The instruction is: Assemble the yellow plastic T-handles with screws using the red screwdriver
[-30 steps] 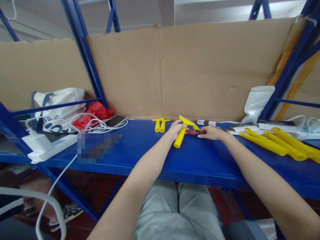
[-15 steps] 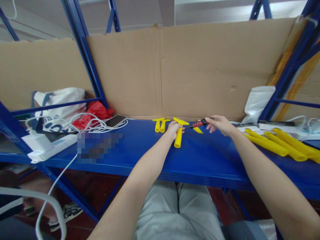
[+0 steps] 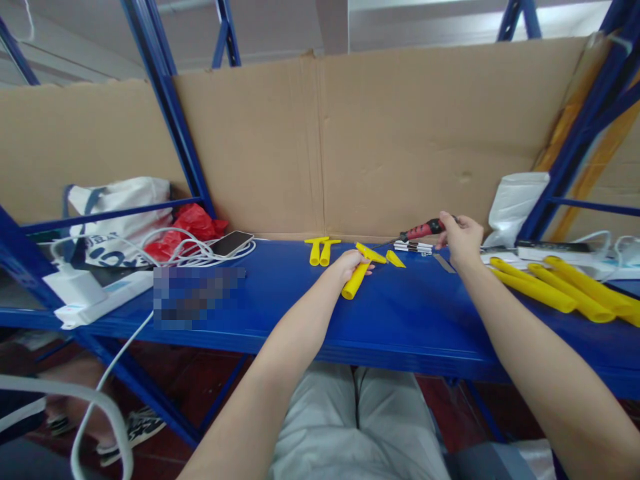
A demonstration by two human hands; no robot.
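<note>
My left hand [image 3: 350, 265] is closed round a yellow T-shaped scraper [image 3: 355, 283], its round handle toward me and its wide head pointing away. In my right hand [image 3: 460, 237] is a screwdriver [image 3: 423, 230] with a red and black handle, its thin shaft pointing left, raised above the table and apart from the scraper. A loose yellow piece [image 3: 395, 259] lies just right of the scraper head. Below my right hand rests a flat grey metal blade [image 3: 444, 263]. A small stack of white and black strips [image 3: 413, 247] lies behind.
Two yellow T-shaped scrapers [image 3: 320, 252] lie at the back of the blue table [image 3: 280, 307]. Several yellow tubes [image 3: 565, 287] are at the right. A phone [image 3: 233, 244], white cables, a red bag [image 3: 193, 230] and a power strip [image 3: 107, 297] occupy the left. Cardboard [image 3: 400, 140] stands behind.
My right hand has moved up and right with the screwdriver, away from the scraper. The scraper has tilted in my left hand, its handle end swinging left. The strips and blade have come into view.
</note>
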